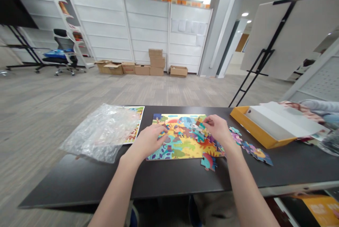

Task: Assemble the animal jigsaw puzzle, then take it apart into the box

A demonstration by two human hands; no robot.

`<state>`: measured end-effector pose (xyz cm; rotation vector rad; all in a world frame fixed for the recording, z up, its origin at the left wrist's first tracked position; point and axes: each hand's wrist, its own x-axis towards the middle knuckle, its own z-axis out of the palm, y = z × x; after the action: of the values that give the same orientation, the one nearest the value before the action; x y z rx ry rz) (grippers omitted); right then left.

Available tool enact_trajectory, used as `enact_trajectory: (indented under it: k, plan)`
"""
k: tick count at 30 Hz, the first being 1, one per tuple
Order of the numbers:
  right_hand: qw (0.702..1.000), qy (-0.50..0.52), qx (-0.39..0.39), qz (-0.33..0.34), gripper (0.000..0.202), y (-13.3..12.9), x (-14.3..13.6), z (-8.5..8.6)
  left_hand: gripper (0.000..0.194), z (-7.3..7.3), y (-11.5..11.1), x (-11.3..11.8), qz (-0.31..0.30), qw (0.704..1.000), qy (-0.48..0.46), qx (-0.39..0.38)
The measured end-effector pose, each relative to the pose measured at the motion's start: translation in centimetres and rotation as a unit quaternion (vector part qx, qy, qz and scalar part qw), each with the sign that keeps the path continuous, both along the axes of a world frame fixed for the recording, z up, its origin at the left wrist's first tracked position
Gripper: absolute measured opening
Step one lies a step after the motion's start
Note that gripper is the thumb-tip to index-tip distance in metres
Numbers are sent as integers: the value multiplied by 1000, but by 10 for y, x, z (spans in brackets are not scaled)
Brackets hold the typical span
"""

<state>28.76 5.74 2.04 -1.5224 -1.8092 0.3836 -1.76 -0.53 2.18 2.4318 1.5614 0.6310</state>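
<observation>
A colourful jigsaw puzzle (182, 145) with cartoon animals lies on the dark table, and loose pieces overlap its picture in places. My left hand (152, 139) rests over its left side, thumb and fingers apart, with a bit of dark blue puzzle showing by the fingertips. Above the right part of the puzzle, my right hand (218, 128) pinches a small teal puzzle piece (201, 125). A loose red and teal piece (208, 161) lies at the puzzle's lower right edge. Joined purple and blue pieces (256, 152) lie to the right of my right forearm.
Clear plastic wrap (100, 131) covers part of a printed picture sheet (139, 121) on the left of the table (169, 179). An open yellow box (262, 133) stands at the right, near folded cloth (317, 108). Beyond are cardboard boxes (156, 66) and an easel board (286, 36).
</observation>
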Motion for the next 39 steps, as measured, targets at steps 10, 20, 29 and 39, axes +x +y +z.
enact_trajectory:
  k: [10,20,29,39]
  plan:
    - [942,-1,-216,257,4,-42,-54,17,20,-2,-6,-1,-17,999,-19,-36]
    - [943,-52,-204,256,27,-41,-52,20,21,-1,-9,1,-11,999,-14,-30]
    - [917,-41,-247,310,19,-46,-40,24,24,-4,-11,1,-16,998,-12,-53]
    - [905,11,-276,322,17,-48,-62,8,18,-10,-7,2,-25,996,-29,-81]
